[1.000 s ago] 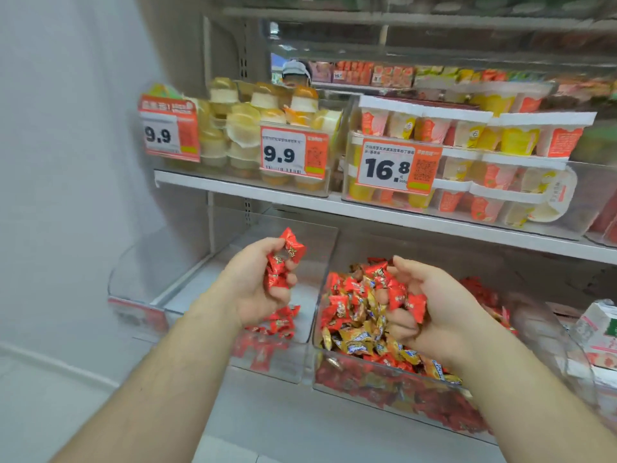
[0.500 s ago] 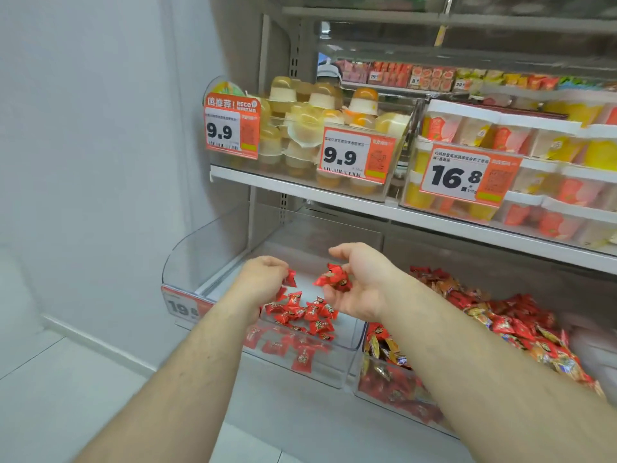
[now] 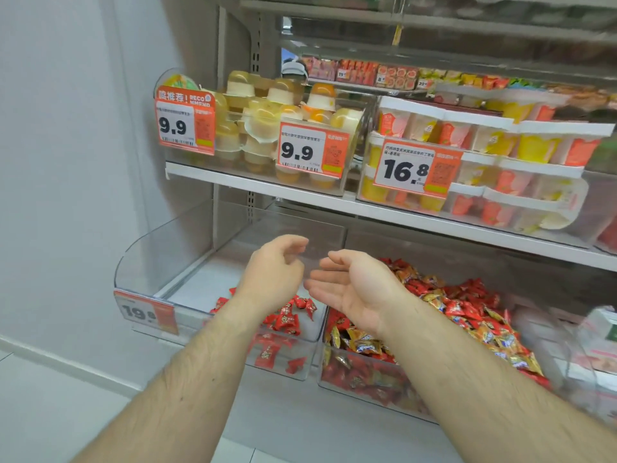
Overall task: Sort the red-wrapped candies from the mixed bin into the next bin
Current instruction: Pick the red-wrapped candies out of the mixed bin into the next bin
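A clear left bin [image 3: 167, 262] on the bottom shelf holds several red-wrapped candies [image 3: 288, 317] near its front. The mixed bin [image 3: 360, 382] to its right is heaped with red and gold-wrapped candies [image 3: 467, 315]. My left hand [image 3: 273, 272] hovers over the left bin, fingers loosely curled, holding nothing. My right hand [image 3: 354, 289] hangs beside it over the divide between the bins, palm turned up and fingers relaxed, empty. My left forearm hides part of the red candy pile.
A shelf [image 3: 367, 208] just above the bins carries jelly cups [image 3: 267, 128] and boxed cups [image 3: 500, 155] with price tags 9.9 and 16.8. A white wall [image 3: 66, 162] stands at the left. A 19.8 tag [image 3: 143, 312] hangs on the left bin's front.
Both hands carried red candies over to the left bin and let them go. The candies now lie in the bin and both hands are empty, raised slightly. The view shifted left.
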Motion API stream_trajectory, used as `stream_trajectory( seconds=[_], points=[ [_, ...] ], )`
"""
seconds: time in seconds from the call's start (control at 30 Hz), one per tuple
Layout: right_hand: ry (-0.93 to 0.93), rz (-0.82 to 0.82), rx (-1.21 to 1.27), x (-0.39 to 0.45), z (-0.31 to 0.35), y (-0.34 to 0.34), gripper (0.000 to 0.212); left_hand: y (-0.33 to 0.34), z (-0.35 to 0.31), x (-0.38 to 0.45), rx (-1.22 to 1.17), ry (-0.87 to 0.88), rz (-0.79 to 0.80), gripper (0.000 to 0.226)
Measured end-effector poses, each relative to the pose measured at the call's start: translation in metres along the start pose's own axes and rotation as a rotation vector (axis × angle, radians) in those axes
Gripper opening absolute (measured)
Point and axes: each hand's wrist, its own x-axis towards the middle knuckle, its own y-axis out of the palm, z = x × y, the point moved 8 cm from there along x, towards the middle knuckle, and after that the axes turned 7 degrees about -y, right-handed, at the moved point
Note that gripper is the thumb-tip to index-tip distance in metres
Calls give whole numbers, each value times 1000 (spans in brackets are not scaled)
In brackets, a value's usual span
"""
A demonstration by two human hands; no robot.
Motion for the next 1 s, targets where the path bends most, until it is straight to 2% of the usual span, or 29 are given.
stream_trajectory(
  seconds=[0.17,0.33,0.47,0.57,0.7,0.8,0.87,1.0],
  points=[
    [-118,-54,-33,-27,23,-52,18,56,-58,-26,30,208,63,42],
    [-187,-213,-102,-40,40,-125,16,119,-75,-40,91,262,214,39],
    [-181,-416,-385,-43,54,-195,28,148,-65,-36,191,203,296,38],
    [-113,-465,-631,-31,65,-229,36,159,-58,-30,262,165,322,36],
    [-37,-396,-931,1,71,-243,42,170,-52,-21,363,173,307,35],
    [-18,-336,-1218,29,73,-238,34,176,-50,-20,450,208,289,35],
    [26,-261,-1365,42,69,-231,41,178,-50,-20,489,229,272,36],
    [83,-124,-1377,60,56,-216,49,181,-47,-19,504,239,293,36]
  ],
)
